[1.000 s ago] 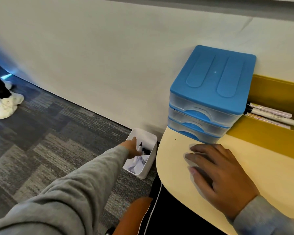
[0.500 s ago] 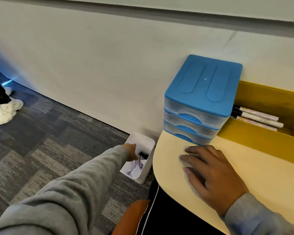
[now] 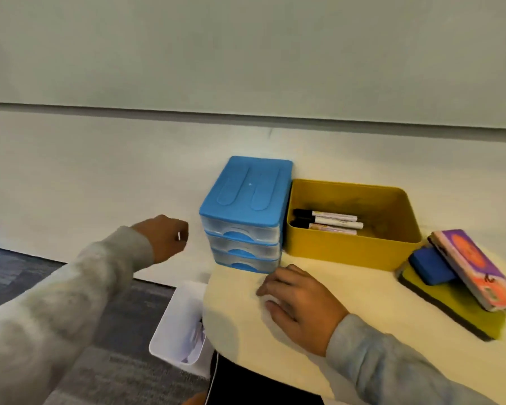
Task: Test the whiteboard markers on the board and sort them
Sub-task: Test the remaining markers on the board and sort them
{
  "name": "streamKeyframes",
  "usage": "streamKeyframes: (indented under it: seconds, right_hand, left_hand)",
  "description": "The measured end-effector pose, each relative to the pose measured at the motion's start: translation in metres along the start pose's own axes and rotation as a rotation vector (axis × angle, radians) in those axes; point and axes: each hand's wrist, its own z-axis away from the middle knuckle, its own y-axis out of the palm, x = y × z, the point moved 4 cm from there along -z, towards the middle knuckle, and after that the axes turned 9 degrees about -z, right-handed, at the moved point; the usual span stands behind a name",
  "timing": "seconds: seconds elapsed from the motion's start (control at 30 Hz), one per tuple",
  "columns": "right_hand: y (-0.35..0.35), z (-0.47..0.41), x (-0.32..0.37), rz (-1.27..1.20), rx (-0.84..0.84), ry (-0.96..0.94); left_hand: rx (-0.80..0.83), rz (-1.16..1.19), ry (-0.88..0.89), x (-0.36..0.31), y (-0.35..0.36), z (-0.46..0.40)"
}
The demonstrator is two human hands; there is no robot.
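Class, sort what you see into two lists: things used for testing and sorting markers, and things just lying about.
Job: markers; yellow bin; white bin; whiteboard.
Lying about: blue drawer unit; blue eraser; colourful box.

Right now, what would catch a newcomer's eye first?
The blue-topped drawer unit at the table's far left edge, beside the yellow bin holding markers. The left hand hangs above the white floor bin; the right hand rests on the table.
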Motion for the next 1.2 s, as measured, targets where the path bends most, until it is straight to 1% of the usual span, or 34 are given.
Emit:
streamKeyframes:
  seconds: [0.07, 0.13, 0.2, 0.27, 0.3, 0.37, 0.4, 0.47, 0.57, 0.67, 0.8, 0.9, 1.03, 1.2]
  right_hand:
    - [-0.024, 0.002, 0.005, -0.042, -0.02, 0.039]
    - [-0.054, 0.003, 0.012, -0.097, -0.048, 0.072]
    - [-0.086, 0.001, 0.02, -0.098, -0.102, 0.071]
    - [-0.115, -0.004, 0.021, -0.101, -0.16, 0.085]
    - [-0.13, -0.007, 0.018, -0.105, -0.183, 0.111]
    - [-0.154, -0.015, 0.004, -0.114, -0.187, 0.205]
    - [-0.159, -0.021, -0.003, -0.114, -0.17, 0.257]
    - [-0.171, -0.028, -0.028, -0.034, -0.139, 0.375]
    - [-0.169, -0.044, -0.067, 0.187, 0.018, 0.545]
    - [-0.158, -0.056, -0.091, 0.359, 0.205, 0.673]
    - [-0.143, -0.068, -0.101, 0.461, 0.317, 0.713]
    - [-0.138, -0.071, -0.107, 0.51, 0.361, 0.721]
    - [-0.135, -0.071, -0.118, 0.453, 0.358, 0.745]
    - [-0.137, -0.066, -0.123, 0.432, 0.386, 0.681]
  left_hand:
    - [-0.169, 0.024, -0.059, 0.004, -0.046, 0.014]
    - [-0.384, 0.099, -0.058, -0.009, -0.093, 0.028]
    - [-0.549, 0.194, 0.025, -0.035, -0.126, 0.039]
    - [-0.627, 0.225, 0.18, -0.071, -0.145, 0.044]
    - [-0.627, 0.222, 0.261, -0.091, -0.15, 0.043]
    - [-0.551, 0.164, 0.373, -0.126, -0.149, 0.034]
    - [-0.504, 0.117, 0.394, -0.138, -0.143, 0.028]
    - [-0.472, 0.019, 0.42, -0.163, -0.136, 0.017]
    - [-0.502, -0.056, 0.397, -0.182, -0.128, 0.005]
    - [-0.548, -0.022, 0.335, -0.19, -0.126, 0.002]
    - [-0.542, -0.042, 0.327, -0.196, -0.125, 0.003]
    - [-0.525, -0.067, 0.322, -0.196, -0.125, 0.0]
    - [-0.524, -0.095, 0.322, -0.197, -0.126, -0.003]
    - [-0.525, -0.106, 0.323, -0.198, -0.126, -0.003]
